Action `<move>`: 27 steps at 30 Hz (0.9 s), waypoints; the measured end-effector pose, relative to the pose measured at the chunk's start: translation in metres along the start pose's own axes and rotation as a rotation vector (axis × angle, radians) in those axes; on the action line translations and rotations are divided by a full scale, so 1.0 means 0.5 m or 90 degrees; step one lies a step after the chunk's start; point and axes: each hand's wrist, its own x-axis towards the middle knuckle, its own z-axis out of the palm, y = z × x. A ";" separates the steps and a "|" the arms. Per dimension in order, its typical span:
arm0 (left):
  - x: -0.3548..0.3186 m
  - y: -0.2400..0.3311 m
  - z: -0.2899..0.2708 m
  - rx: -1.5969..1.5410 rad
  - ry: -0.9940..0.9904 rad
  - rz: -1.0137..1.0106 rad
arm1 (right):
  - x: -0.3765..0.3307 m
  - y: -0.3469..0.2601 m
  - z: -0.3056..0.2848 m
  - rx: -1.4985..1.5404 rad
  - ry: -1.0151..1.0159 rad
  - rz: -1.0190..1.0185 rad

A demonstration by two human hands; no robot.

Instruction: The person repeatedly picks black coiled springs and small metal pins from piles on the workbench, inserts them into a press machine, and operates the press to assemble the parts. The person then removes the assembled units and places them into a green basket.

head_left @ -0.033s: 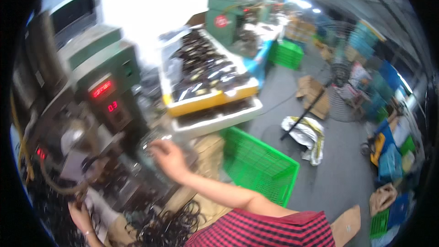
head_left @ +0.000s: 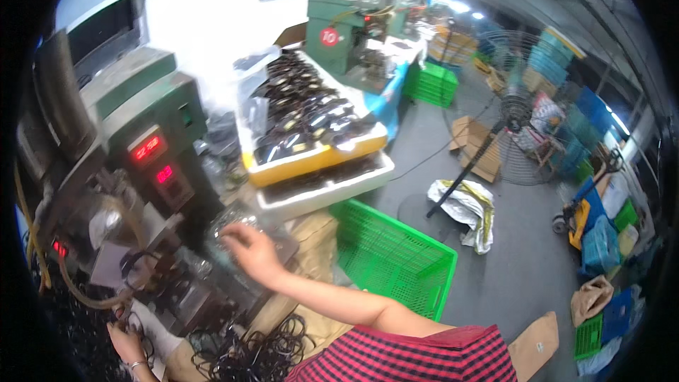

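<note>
Here, in the head view, the person seems to be picking up stock for the green machine [head_left: 152, 134]: the right hand [head_left: 251, 251] reaches out, fingers loosely spread and half open, onto a clear plastic tray [head_left: 233, 223] beside the machine, touching it without a visible grip. The left hand [head_left: 127, 343] sits low by the black cable loops [head_left: 262, 350], its closure impossible to tell. Next, judging by the reach, the fingers would need to close on something.

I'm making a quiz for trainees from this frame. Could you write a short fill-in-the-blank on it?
1. The crate beside the right arm is ___.
2. The machine's lit displays glow ___.
3. The right hand reaches toward the ___.
4. The left hand wears a ___ at the wrist.
Missing: green; red; machine; bracelet
</note>
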 end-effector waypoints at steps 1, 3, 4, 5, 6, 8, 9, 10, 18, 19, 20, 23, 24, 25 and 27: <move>0.034 -0.083 0.090 0.063 -0.029 -0.019 | -0.014 -0.027 0.014 -0.032 -0.051 -0.013; 0.044 -0.174 0.190 0.119 0.024 -0.062 | -0.019 -0.007 0.013 -0.111 -0.061 -0.036; 0.042 -0.127 0.192 0.094 0.035 -0.023 | -0.019 0.000 -0.010 -0.179 -0.027 -0.093; 0.037 -0.080 0.189 0.069 0.047 0.013 | -0.024 0.000 -0.041 -0.247 0.005 -0.150; 0.019 -0.102 0.194 0.052 0.075 0.039 | -0.034 0.001 -0.056 -0.303 0.014 -0.206; -0.025 -0.148 0.217 0.016 0.129 0.091 | -0.047 -0.003 -0.090 -0.303 0.015 -0.189; -0.034 -0.119 0.195 -0.052 0.064 0.085 | -0.053 -0.006 -0.108 -0.318 0.028 -0.178; -0.045 -0.094 0.163 -0.120 -0.002 0.077 | -0.055 -0.008 -0.115 -0.306 0.011 -0.178; -0.072 0.061 -0.061 -0.429 -0.040 0.042 | -0.050 -0.143 0.038 -0.126 -0.255 -0.217; -0.074 0.086 -0.079 -0.478 -0.055 0.013 | -0.045 -0.139 0.063 -0.100 -0.257 -0.184; -0.071 0.048 -0.074 -0.437 -0.120 -0.026 | -0.042 -0.130 0.083 -0.094 -0.264 -0.171; -0.123 0.070 -0.033 -0.590 0.079 -0.274 | -0.051 -0.092 0.098 -0.008 -0.250 -0.101; -0.146 0.064 -0.049 -0.675 0.038 -0.252 | -0.058 -0.084 0.103 0.039 -0.249 -0.073; -0.137 -0.030 -0.011 -0.738 -0.074 -0.250 | -0.061 -0.082 0.108 0.055 -0.249 -0.048; -0.127 -0.010 -0.047 -0.757 -0.081 -0.240 | -0.067 -0.084 0.119 0.083 -0.245 -0.003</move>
